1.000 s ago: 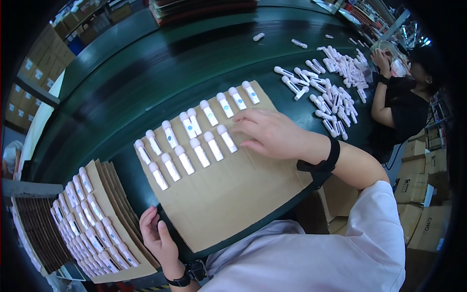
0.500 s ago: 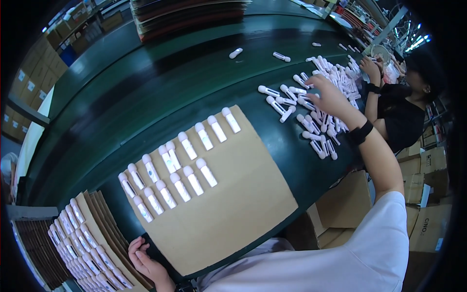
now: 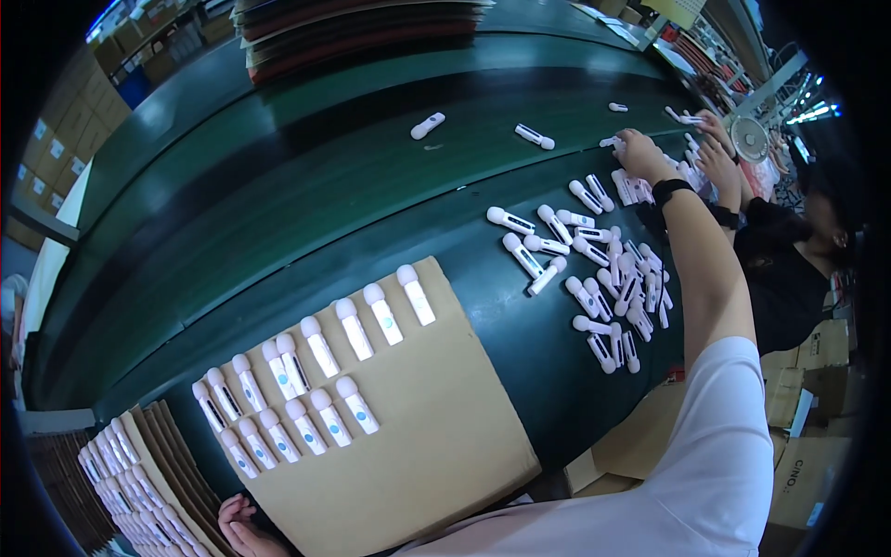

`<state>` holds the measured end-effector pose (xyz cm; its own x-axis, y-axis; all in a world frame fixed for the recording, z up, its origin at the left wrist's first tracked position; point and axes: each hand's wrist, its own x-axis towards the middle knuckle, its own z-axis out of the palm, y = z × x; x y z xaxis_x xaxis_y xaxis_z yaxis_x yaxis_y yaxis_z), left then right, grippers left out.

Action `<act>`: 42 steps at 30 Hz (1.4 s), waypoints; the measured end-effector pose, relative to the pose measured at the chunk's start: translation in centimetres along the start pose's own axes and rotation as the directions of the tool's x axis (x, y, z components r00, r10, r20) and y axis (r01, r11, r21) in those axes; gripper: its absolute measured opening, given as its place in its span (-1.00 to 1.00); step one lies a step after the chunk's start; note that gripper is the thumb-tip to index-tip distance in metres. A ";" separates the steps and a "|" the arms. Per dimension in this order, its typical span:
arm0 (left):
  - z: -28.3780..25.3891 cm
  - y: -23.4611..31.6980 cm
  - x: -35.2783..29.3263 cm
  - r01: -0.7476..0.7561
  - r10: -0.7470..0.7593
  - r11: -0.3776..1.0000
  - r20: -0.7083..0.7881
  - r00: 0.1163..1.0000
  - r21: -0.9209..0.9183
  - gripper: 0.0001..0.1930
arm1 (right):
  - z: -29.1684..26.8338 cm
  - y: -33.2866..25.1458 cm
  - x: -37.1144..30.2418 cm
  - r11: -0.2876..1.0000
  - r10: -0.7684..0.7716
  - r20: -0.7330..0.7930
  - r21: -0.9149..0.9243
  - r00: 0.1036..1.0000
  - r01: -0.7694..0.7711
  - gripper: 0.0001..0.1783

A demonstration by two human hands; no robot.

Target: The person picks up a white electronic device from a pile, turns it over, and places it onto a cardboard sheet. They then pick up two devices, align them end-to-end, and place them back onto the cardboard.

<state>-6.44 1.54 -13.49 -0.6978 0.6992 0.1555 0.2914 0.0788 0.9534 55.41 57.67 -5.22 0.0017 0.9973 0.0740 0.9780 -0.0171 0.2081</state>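
My right hand (image 3: 642,156) reaches to the far right, bent down over small white wand-shaped pieces with round heads. One wand piece (image 3: 611,142) pokes out by its fingertips; the hand hides whether it is gripped. Nearer lies a loose spread of wand pieces (image 3: 624,278). My left hand (image 3: 243,529) rests low at the left beside the cardboard sheet (image 3: 408,464), its fingers loosely bent and apart, with nothing seen in them. On the sheet, wand pieces (image 3: 320,346) stand in two slanting rows, heads pointing away from me.
A stack of cardboard sheets (image 3: 162,446) at the lower left carries rows of wand pieces. Stray pieces (image 3: 428,126) lie on the green table (image 3: 278,186). A co-worker's hands (image 3: 719,167) are close to my right hand. More stacked sheets (image 3: 357,37) stand at the back.
My right hand has moved farther out across the pile, from spread fingers to bent over the pieces. Pieces near it have shifted right. The view has tilted, and the co-worker's hands are closer.
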 end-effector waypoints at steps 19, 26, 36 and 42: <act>-0.2 0.7 -0.8 0.024 -0.024 0.996 -0.008 1.000 0.090 -0.69 | -0.2 -3.6 2.5 0.973 0.189 0.116 0.114 0.975 -0.202 -0.60; 0.7 1.1 -0.7 0.031 -0.030 0.993 -0.012 0.999 0.111 -0.70 | -0.1 0.1 3.2 0.864 0.116 0.059 0.486 0.991 -0.130 -0.63; -0.3 1.3 -0.9 -0.010 0.009 0.998 0.008 1.000 0.064 -0.71 | -2.6 0.5 -5.1 0.791 -0.306 -0.054 0.541 0.950 0.286 -0.77; 0.5 1.4 -0.8 -0.012 0.012 1.000 0.011 1.000 0.017 -0.71 | -5.2 -5.5 -4.7 0.768 -0.351 -0.123 0.529 0.928 0.361 -0.78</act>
<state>-5.13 1.45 -12.40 -0.6871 0.7078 0.1639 0.3109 0.0825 0.9468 48.92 52.73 -1.67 -0.3675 0.9228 0.1154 0.8622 0.3846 -0.3297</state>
